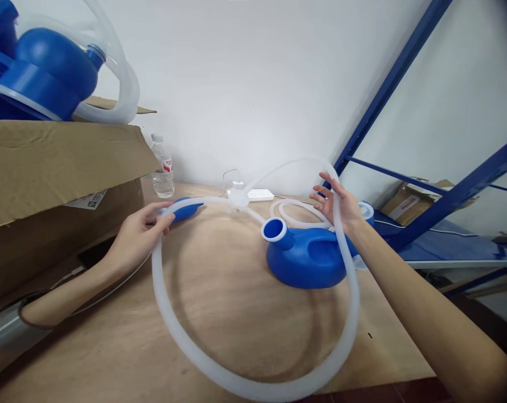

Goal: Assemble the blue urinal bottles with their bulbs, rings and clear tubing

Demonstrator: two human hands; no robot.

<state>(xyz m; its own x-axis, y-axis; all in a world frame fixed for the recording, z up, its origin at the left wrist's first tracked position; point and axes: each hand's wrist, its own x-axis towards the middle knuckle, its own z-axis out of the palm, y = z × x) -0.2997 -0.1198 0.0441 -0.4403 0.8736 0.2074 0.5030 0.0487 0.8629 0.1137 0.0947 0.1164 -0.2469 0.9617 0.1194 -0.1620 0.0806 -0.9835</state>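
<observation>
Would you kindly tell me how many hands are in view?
2: the left hand holds the left side of the white hose loop; the right hand is at the loop's right side. No others are visible.

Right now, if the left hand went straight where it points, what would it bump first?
Past the white tube it holds, the left hand would probably meet the blue piece just ahead; depth is unclear, they may already touch.
</observation>
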